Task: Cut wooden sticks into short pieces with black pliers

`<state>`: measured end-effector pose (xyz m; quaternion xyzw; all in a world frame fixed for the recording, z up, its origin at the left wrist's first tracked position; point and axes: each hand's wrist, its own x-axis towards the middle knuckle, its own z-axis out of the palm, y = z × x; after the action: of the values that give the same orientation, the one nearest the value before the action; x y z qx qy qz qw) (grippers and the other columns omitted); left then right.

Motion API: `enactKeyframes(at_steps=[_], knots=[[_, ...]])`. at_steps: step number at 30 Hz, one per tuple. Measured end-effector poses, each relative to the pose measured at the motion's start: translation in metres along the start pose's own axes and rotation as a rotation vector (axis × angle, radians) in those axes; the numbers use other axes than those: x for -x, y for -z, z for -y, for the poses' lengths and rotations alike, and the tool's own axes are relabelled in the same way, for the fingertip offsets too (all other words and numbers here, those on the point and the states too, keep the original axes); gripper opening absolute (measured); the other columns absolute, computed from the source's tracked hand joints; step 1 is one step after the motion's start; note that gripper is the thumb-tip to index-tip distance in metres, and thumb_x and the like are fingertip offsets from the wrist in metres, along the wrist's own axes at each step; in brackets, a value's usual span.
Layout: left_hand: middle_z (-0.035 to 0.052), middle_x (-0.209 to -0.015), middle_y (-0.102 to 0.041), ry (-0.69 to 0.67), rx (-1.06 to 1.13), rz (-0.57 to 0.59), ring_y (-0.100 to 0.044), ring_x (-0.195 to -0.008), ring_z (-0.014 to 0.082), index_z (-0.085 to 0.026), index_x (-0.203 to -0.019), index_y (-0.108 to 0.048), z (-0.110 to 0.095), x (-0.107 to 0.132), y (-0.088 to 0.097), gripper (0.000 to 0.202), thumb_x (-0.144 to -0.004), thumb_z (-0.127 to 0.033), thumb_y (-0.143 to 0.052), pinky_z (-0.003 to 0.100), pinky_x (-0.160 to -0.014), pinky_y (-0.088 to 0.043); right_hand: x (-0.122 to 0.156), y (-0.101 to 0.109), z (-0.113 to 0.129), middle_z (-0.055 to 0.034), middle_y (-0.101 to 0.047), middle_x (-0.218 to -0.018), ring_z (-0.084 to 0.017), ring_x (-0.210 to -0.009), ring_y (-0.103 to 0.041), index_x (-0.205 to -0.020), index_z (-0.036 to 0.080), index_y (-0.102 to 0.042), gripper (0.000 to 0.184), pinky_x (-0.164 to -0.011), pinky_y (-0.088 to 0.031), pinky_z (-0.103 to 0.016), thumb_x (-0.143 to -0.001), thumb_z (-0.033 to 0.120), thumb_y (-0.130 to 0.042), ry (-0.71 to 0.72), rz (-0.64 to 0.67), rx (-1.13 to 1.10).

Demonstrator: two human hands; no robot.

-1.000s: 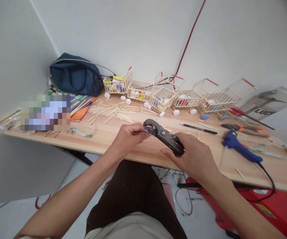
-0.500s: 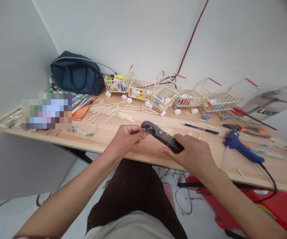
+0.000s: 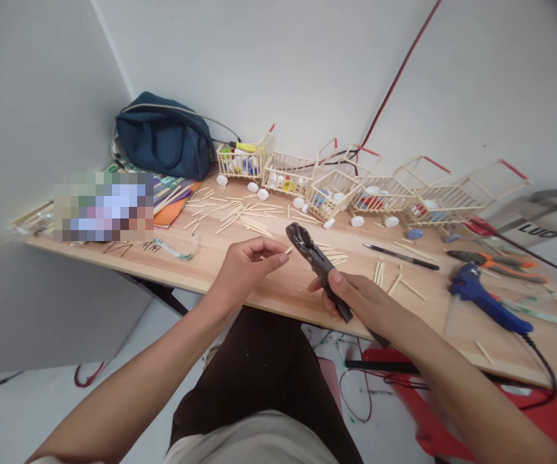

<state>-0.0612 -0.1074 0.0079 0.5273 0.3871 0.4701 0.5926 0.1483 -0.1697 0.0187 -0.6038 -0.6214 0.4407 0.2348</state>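
Note:
My left hand [image 3: 248, 267] is closed, thumb against fingers, above the front part of the table. A short wooden stick [image 3: 288, 250] pokes out from its fingertips. In my right hand [image 3: 362, 299] is a dark, pliers-like hand tool [image 3: 314, 254]; my fingers wrap its handles and the rounded head points up and left. The tool's head is close to the stick's tip, with a small gap between them. Behind my hands, a pile of cut wooden sticks [image 3: 246, 214] is strewn over the wooden table [image 3: 210, 258]. More sticks [image 3: 379, 273] lie beside my right hand.
Several small stick-built shopping carts [image 3: 333, 196] line the wall, holding coloured caps. At the right are a black pen [image 3: 400, 256], orange-handled pliers [image 3: 495, 261] and a blue glue gun [image 3: 490, 299] with its cord. A blue bag [image 3: 165, 142] stands at the back left.
My right hand has turned the tool, which now stands steeper and away from my left fingertips. The stick's end has come into view. The whole view has shifted slightly.

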Motion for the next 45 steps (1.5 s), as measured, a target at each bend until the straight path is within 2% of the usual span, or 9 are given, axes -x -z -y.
enactKeyframes(at_steps=[10, 16, 21, 31, 40, 45], knots=[[0.005, -0.08, -0.069, -0.219, -0.172, -0.066, -0.062, -0.077, 0.0147, -0.014, -0.076, -0.071, -0.004, 0.002, 0.002, 0.013, -0.071, -0.026, -0.073, 0.026, -0.071, -0.048, -0.002, -0.009, 0.011, -0.0021, -0.058, -0.068, -0.015, -0.059, -0.053, -0.088, 0.018, -0.064, 0.058, -0.055, -0.041, -0.028, -0.089, 0.067, -0.033, 0.079, -0.044, 0.124], [0.0049, -0.079, -0.068, -0.32, -0.306, -0.098, -0.061, -0.076, 0.0146, -0.015, -0.075, -0.072, -0.008, 0.004, 0.002, 0.007, -0.074, -0.021, -0.069, 0.025, -0.068, -0.047, -0.005, -0.014, 0.012, 0.0008, -0.051, -0.059, -0.014, -0.056, -0.048, -0.082, 0.018, -0.061, 0.058, -0.052, -0.035, -0.027, -0.089, 0.067, -0.031, 0.078, -0.062, 0.167], [0.0044, -0.078, -0.067, -0.333, -0.391, -0.1, -0.06, -0.073, 0.0135, -0.015, -0.075, -0.072, -0.013, 0.006, 0.002, 0.006, -0.075, -0.017, -0.066, 0.024, -0.064, -0.044, -0.004, -0.015, 0.016, 0.0028, -0.046, -0.056, -0.014, -0.053, -0.044, -0.087, 0.017, -0.063, 0.06, -0.051, -0.032, -0.027, -0.088, 0.069, -0.033, 0.066, -0.105, 0.235], [0.003, -0.075, -0.068, -0.394, -0.592, -0.088, -0.058, -0.069, 0.0133, -0.017, -0.072, -0.072, -0.02, 0.009, 0.002, 0.011, -0.076, -0.014, -0.062, 0.025, -0.063, -0.041, -0.003, -0.019, 0.016, 0.0031, -0.043, -0.055, -0.013, -0.053, -0.042, -0.082, 0.018, -0.063, 0.059, -0.05, -0.029, -0.027, -0.088, 0.068, -0.032, 0.082, -0.145, 0.286], [0.0025, -0.073, -0.068, -0.44, -0.627, -0.04, -0.058, -0.069, 0.0135, -0.017, -0.067, -0.069, -0.025, 0.007, 0.001, 0.015, -0.076, -0.011, -0.059, 0.025, -0.063, -0.039, -0.001, -0.02, 0.015, 0.0019, -0.044, -0.057, -0.013, -0.055, -0.039, -0.074, 0.017, -0.063, 0.06, -0.051, -0.026, -0.027, -0.087, 0.068, -0.034, 0.103, -0.22, 0.328], [0.0025, -0.072, -0.068, -0.456, -0.633, -0.029, -0.057, -0.068, 0.0137, -0.017, -0.067, -0.069, -0.029, 0.007, 0.003, 0.015, -0.077, -0.012, -0.059, 0.026, -0.063, -0.039, -0.001, -0.022, 0.016, 0.0033, -0.037, -0.053, -0.011, -0.052, -0.035, -0.067, 0.017, -0.059, 0.058, -0.049, -0.022, -0.026, -0.086, 0.068, -0.037, 0.131, -0.277, 0.342]])
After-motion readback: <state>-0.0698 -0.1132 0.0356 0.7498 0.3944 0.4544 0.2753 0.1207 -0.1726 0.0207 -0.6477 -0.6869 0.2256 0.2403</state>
